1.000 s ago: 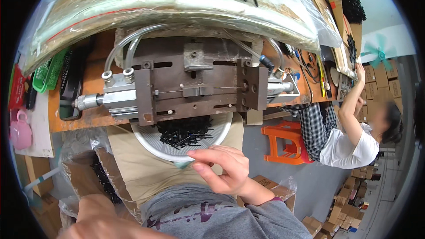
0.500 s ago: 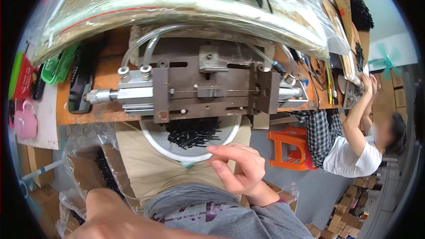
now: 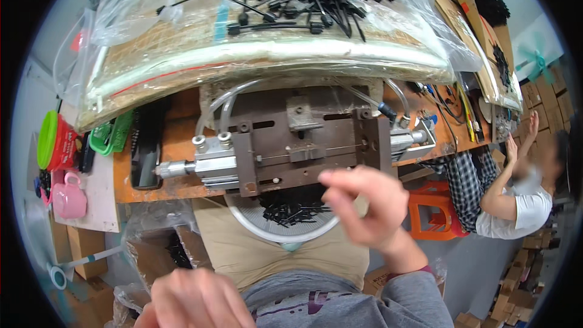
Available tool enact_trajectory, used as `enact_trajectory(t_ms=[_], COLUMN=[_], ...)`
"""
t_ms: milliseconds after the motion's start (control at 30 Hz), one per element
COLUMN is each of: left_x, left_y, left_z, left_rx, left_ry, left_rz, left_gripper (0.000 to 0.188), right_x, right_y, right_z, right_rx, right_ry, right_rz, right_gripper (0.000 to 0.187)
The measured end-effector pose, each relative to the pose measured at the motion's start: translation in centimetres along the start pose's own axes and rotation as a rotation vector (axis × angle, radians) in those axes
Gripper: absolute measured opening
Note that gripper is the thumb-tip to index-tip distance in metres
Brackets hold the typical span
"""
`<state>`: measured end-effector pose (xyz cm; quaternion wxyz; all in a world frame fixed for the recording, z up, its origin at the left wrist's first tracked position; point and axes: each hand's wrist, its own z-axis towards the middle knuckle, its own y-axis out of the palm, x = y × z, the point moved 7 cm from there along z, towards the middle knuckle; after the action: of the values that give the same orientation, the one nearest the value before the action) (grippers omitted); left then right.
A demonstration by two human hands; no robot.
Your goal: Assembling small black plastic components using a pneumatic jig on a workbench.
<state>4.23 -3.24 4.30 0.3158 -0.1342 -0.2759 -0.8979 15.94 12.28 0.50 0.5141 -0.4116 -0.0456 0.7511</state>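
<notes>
My right hand (image 3: 370, 206) is in front of the right part of a brown metal fixture (image 3: 273, 172). Its thumb and index finger curl toward each other in a pinch; whatever they hold, if anything, is too small or blurred to make out. My left hand (image 3: 194, 300) is low in the picture, above my lap, its fingers bent and smeared by motion. Between the fixture's two uprights runs a thin rod through a small metal block (image 3: 306, 153). Below the fixture, on my lap, a white mesh basket (image 3: 255, 228) holds many black cable-tie-like pieces (image 3: 291, 208).
Black ties with square heads (image 3: 297, 12) lie on the plastic-wrapped shelf above. An air cylinder (image 3: 215, 167) with clear hoses flanks the fixture. A pink cup (image 3: 68, 199) and green basket (image 3: 112, 136) stand left. At right a co-worker (image 3: 516, 206) sits by an orange stool (image 3: 428, 212).
My right hand has moved up and right, from the basket's rim toward the fixture. My left hand has shifted right. The whole view has tilted, showing more of the shelf.
</notes>
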Motion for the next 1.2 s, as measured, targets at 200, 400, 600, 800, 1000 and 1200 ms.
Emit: enact_trajectory(t_ms=[200, 400, 600, 800, 1000, 1200], left_x=[-0.7, -2.0, 0.2, 2.1, -1.1, -1.7], left_y=[1.3, 4.3, 1.5, 2.9, 9.9, 5.0], left_z=[-1.8, -1.5, -1.1, -2.9, -0.2, 0.9], left_rx=[0.649, 0.452, -0.035, 0.393, 0.798, 0.571], left_ry=[0.075, 0.063, 0.111, 0.205, 1.376, 0.402], left_rz=[0.402, 0.45, 0.502, 0.851, 0.531, 0.901], left_gripper=[0.045, 0.034, 0.032, 0.041, 0.057, 0.054], right_x=[2.7, 6.3, 7.2, 7.8, 7.0, 8.3], right_y=[-0.1, 2.1, 5.9, 5.9, 2.4, -1.6], right_z=[9.0, 16.3, 20.1, 20.2, 19.0, 17.0], right_rx=[0.09, -0.086, -0.528, -0.462, -0.161, 0.059], right_ry=[-0.139, -0.297, -0.075, -0.182, -0.131, 0.231], right_rz=[-0.234, -0.536, -0.734, -0.715, -0.346, 0.233], right_gripper=[0.015, 0.026, 0.026, 0.015, 0.013, 0.013])
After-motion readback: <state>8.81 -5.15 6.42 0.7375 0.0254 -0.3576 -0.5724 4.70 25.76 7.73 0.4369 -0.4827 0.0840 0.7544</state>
